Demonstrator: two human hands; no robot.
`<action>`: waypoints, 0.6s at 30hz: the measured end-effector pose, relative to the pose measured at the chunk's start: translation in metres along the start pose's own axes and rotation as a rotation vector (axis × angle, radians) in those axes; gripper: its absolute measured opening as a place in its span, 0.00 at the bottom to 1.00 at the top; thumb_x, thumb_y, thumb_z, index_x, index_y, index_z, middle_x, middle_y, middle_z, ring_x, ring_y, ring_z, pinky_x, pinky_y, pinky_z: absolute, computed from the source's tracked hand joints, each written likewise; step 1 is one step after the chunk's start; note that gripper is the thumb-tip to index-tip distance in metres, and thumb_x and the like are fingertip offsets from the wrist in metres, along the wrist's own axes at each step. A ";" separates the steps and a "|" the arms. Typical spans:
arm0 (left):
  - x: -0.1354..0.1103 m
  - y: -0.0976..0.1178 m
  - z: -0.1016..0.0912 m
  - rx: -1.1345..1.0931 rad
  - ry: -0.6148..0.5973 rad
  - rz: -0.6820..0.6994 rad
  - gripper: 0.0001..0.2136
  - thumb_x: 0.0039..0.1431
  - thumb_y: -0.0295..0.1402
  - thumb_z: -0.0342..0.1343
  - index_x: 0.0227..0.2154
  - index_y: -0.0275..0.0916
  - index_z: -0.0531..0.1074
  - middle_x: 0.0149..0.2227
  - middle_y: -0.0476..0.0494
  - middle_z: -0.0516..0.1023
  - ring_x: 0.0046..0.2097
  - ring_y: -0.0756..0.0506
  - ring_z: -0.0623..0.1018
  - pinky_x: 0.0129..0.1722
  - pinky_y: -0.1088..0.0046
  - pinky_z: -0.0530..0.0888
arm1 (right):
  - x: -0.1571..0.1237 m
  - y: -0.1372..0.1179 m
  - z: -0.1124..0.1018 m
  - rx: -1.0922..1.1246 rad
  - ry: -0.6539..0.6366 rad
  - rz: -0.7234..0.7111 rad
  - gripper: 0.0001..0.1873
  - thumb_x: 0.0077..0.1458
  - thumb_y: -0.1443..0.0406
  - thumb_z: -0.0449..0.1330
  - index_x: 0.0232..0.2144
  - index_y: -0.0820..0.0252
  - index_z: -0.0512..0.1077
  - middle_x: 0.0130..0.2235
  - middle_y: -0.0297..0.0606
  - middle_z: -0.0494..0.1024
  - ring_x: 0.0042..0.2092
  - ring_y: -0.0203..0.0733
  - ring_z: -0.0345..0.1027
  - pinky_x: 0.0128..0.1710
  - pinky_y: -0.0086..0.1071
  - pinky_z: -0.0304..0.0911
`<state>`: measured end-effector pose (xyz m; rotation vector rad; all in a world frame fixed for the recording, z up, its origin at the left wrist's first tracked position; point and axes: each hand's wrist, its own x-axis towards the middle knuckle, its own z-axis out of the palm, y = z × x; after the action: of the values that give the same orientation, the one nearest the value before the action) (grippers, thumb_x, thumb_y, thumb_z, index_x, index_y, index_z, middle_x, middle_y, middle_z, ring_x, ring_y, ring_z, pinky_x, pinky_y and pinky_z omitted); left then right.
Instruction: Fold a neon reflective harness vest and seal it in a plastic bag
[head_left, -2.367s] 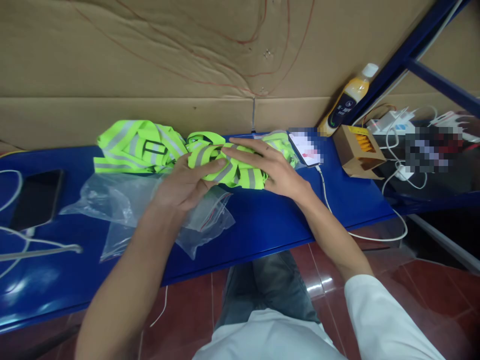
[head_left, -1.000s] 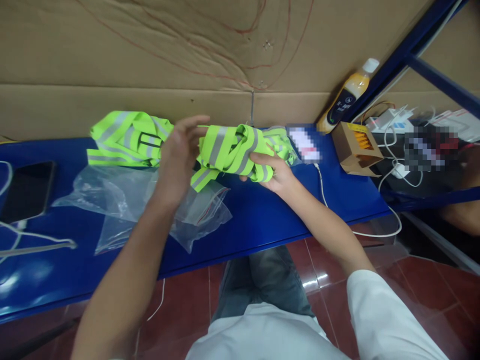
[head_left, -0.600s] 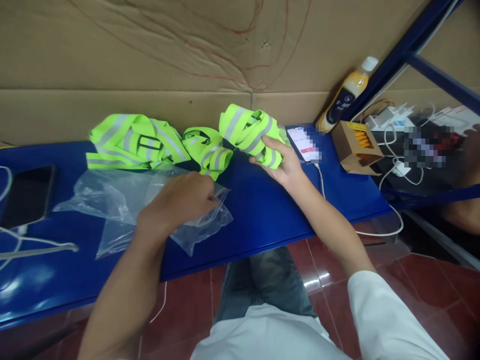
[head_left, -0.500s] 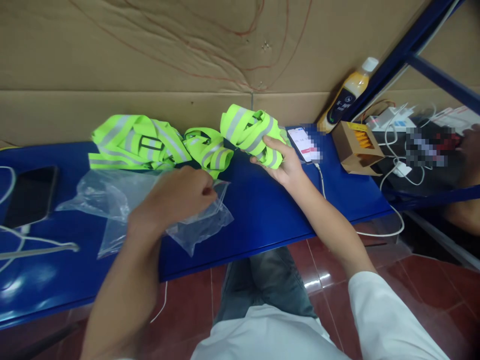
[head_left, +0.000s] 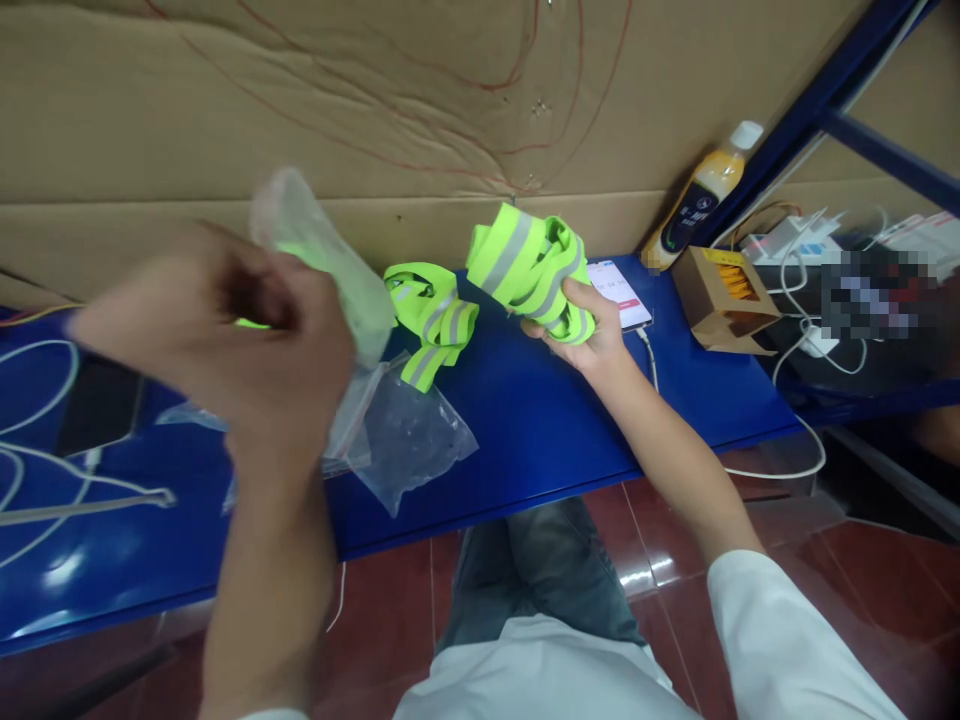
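Note:
My right hand [head_left: 589,325] is closed around a bundled neon-yellow reflective strap [head_left: 517,255] with grey stripes, held above the blue table. My left hand [head_left: 270,340], smeared by motion, is raised with its fingers curled in. A clear plastic bag [head_left: 322,250] stands up beside it, pinched in that hand; the exact grip is hidden. Between the hands lies another strap bundle [head_left: 439,310], one end trailing toward me. More neon strap shows dimly through the raised bag. Another clear bag [head_left: 412,435] lies flat near the table's front edge.
On the blue table [head_left: 517,430], a lit phone [head_left: 619,295] lies behind my right hand. A juice bottle [head_left: 701,200] and a small open cardboard box [head_left: 724,300] stand at right. A dark phone [head_left: 97,405] and white cables [head_left: 82,510] are at left. Cardboard lines the back.
My left hand has risen up and left from the table, lifting a plastic bag with it. My right hand keeps its strap bundle almost in place; the view has shifted slightly.

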<state>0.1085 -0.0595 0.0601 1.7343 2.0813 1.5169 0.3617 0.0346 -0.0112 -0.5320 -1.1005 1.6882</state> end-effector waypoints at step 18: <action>-0.018 -0.027 0.078 -0.452 -0.166 -0.181 0.01 0.54 0.31 0.65 0.30 0.42 0.79 0.27 0.50 0.80 0.25 0.46 0.82 0.23 0.73 0.76 | -0.002 -0.008 0.012 -0.240 0.054 0.112 0.37 0.39 0.58 0.81 0.52 0.56 0.77 0.47 0.41 0.84 0.44 0.52 0.82 0.39 0.50 0.85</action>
<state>0.1405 -0.0211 -0.0085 1.4117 1.6071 1.5717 0.3575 0.0284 0.0006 -0.7999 -1.2614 1.6360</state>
